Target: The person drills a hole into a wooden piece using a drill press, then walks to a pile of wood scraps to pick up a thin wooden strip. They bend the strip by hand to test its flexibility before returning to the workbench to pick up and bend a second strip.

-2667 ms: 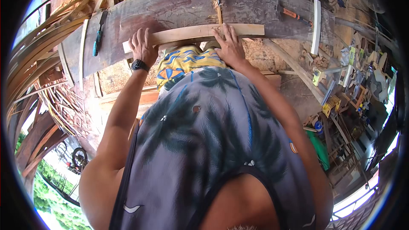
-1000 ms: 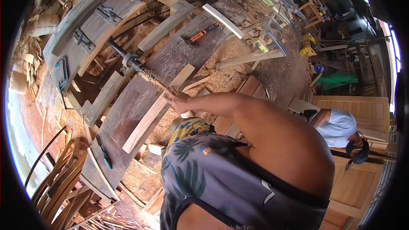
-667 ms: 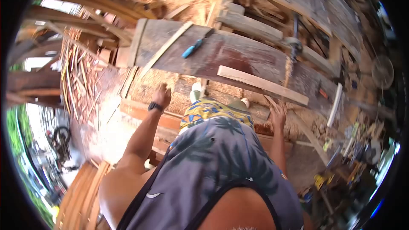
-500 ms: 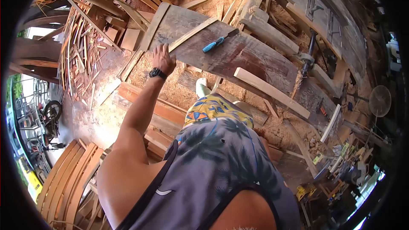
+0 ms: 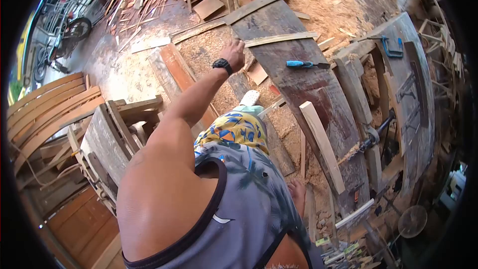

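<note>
My left hand (image 5: 233, 56), with a black watch (image 5: 222, 65) on its wrist, is stretched forward with its fingers loosely bent. Its fingertips are right at the near end of a thin wooden strip (image 5: 284, 39), which lies across a dark, worn workbench top (image 5: 294, 82). A blue-handled chisel (image 5: 303, 64) rests on that top, beyond the strip. Low beside my hip, my right hand (image 5: 297, 194) shows only in part past the shirt, its fingers small and mostly hidden. A pale squared length of wood (image 5: 322, 147) lies along the near edge of the bench.
Sawdust and planks (image 5: 181, 72) cover the floor at my feet. Curved wooden pieces (image 5: 50, 102) are stacked at the left, below a motorcycle (image 5: 74, 32). A second bench (image 5: 408, 69) carries a blue clamp (image 5: 392, 47). A round fan (image 5: 412, 221) stands at lower right.
My view has turned, so the bench and floor appear shifted and rotated. My left hand is closer to the strip's end, its fingers more bent. My right hand has come into view.
</note>
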Demonstrator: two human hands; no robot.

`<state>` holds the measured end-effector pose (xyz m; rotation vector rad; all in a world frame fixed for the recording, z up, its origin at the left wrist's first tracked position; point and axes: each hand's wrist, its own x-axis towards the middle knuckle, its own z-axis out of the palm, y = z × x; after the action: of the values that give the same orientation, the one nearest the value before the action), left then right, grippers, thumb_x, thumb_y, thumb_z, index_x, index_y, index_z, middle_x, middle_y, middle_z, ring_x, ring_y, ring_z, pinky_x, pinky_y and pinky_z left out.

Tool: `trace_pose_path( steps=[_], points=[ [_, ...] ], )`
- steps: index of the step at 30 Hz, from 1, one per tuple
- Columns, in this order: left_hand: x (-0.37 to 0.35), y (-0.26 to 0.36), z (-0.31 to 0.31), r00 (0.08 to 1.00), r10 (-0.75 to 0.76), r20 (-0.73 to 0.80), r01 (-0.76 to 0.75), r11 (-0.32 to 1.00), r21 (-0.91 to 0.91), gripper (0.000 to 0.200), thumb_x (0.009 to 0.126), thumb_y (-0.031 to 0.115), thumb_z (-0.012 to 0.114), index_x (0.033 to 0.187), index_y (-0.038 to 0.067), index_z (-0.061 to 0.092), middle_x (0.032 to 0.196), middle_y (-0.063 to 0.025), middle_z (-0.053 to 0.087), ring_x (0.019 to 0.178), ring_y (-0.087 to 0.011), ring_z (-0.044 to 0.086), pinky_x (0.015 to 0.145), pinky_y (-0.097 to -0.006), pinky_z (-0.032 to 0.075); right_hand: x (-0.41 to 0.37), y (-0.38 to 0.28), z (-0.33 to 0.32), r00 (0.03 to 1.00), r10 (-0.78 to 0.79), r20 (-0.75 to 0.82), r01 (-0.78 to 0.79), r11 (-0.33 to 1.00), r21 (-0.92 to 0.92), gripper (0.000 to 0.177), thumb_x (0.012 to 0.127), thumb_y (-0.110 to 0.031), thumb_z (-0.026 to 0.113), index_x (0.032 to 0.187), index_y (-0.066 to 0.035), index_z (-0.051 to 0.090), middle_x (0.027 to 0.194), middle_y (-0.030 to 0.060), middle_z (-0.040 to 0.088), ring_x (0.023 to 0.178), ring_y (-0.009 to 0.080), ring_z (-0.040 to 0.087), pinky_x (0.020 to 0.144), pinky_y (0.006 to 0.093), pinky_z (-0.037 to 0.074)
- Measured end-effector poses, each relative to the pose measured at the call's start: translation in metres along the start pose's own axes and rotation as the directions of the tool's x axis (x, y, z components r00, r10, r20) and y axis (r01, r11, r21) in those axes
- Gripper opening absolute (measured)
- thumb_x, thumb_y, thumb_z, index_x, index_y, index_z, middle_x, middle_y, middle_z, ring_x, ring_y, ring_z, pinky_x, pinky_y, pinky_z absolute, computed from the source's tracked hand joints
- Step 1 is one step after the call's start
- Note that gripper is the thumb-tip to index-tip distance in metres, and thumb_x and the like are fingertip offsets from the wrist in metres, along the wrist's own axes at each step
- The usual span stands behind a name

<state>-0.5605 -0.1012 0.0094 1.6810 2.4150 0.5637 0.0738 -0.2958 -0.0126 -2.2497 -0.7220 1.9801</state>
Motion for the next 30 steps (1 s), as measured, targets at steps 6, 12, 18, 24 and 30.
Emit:
trace_pose_path(
  steps=[6, 12, 18, 24, 30],
  points=[
    [-0.097, 0.03, -0.001, 0.922, 0.154, 0.354, -0.05, 0.957, -0.285, 0.028, 0.088, 0.018, 0.062, 0.111, 0.002, 0.062, 0.104, -0.02, 0.065, 0.097, -0.0396, 0.063, 0.086, -0.046, 0.052, 0.045, -0.001, 0.003, 0.991, 0.09, -0.1, -0.087, 0.996, 0.038, 0.041, 0.097, -0.025, 0.056, 0.134, -0.009, 0.052, 0.115, 0.0119, 0.064, 0.098, 0.0276, 0.066, 0.077, 0.0421, 0.053],
    [-0.251, -0.09, 0.034, 0.54, -0.23, 0.81, 0.253, 0.962, 0.104, 0.05, 0.098, 0.047, 0.042, 0.117, 0.008, 0.067, 0.099, -0.0266, 0.069, 0.097, -0.0426, 0.067, 0.084, -0.0508, 0.052, 0.04, -0.002, 0.036, 0.993, 0.08, 0.088, -0.065, 0.985, -0.163, 0.043, 0.098, -0.025, 0.056, 0.135, -0.006, 0.051, 0.122, 0.0147, 0.061, 0.101, 0.0309, 0.065, 0.085, 0.0422, 0.052],
    [-0.368, -0.178, 0.018, 0.463, -0.486, 0.741, 0.379, 0.864, 0.33, 0.057, 0.094, 0.052, 0.049, 0.106, 0.001, 0.072, 0.111, -0.0261, 0.068, 0.107, -0.0407, 0.065, 0.093, -0.0466, 0.051, -0.025, -0.071, 0.083, 0.864, -0.143, 0.483, 0.359, 0.848, -0.39, 0.042, 0.097, -0.024, 0.057, 0.133, -0.004, 0.054, 0.124, 0.0155, 0.061, 0.102, 0.0294, 0.065, 0.087, 0.0407, 0.052],
    [-0.381, -0.169, -0.031, 0.448, -0.51, 0.735, 0.471, 0.833, 0.29, 0.046, 0.09, 0.044, 0.056, 0.102, 0.004, 0.075, 0.107, -0.0248, 0.069, 0.104, -0.0403, 0.066, 0.09, -0.0455, 0.053, -0.124, -0.157, 0.114, 0.519, -0.397, 0.757, 0.76, 0.62, -0.196, 0.04, 0.096, -0.023, 0.058, 0.131, -0.004, 0.057, 0.125, 0.0157, 0.061, 0.102, 0.028, 0.065, 0.086, 0.0394, 0.052],
    [-0.416, -0.216, 0.016, 0.568, -0.509, 0.646, 0.685, 0.728, -0.029, 0.037, 0.086, 0.038, 0.061, 0.095, 0.005, 0.075, 0.1, -0.0242, 0.07, 0.098, -0.0408, 0.068, 0.082, -0.0483, 0.055, -0.188, -0.236, 0.197, 0.562, -0.389, 0.73, 0.748, 0.615, -0.248, 0.039, 0.092, -0.025, 0.062, 0.126, -0.005, 0.063, 0.119, 0.0133, 0.065, 0.097, 0.0252, 0.066, 0.085, 0.0367, 0.053]
  ],
)
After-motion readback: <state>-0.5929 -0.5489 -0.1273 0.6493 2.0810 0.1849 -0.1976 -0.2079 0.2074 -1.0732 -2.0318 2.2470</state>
